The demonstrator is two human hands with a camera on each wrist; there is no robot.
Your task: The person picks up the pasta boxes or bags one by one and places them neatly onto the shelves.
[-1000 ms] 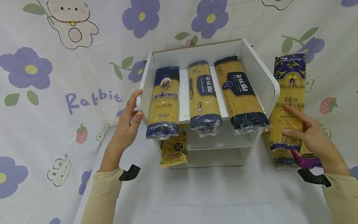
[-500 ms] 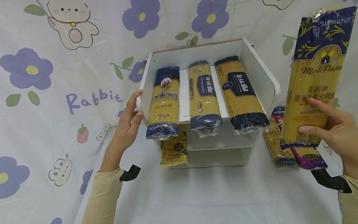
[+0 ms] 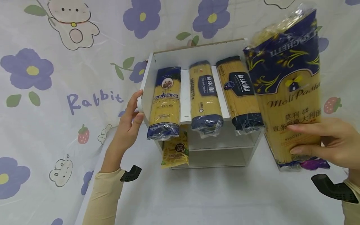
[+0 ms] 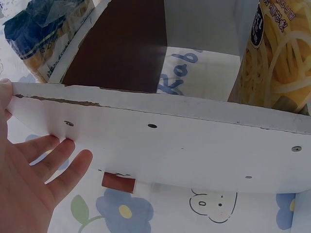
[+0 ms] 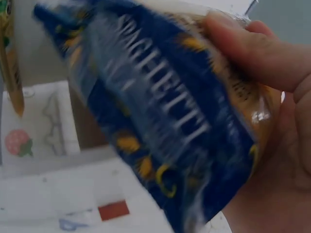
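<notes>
Right hand (image 3: 334, 143) clamped on long blue-and-yellow plastic spaghetti packet (image 3: 289, 90), rising above fingers! Probably weighty, stiff, slick-skinned, brittle inside; mid-length hold should balance better. Left hand (image 3: 130, 125), fingers apart, touching white board shelf unit (image 3: 197, 54).

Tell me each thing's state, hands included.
Moli Pasta pack: tilted, held up
Right hand: gripping that pack
Rack: standing
Left hand: touching the rack
Ankara pack: lying, front end overhanging
Middle La Sicilia pack: lying, overhanging
Right La Sicilia pack: lying, overhanging, partly covered
Lower yellow pack: sticking out
Purple pack: mostly hidden
</notes>
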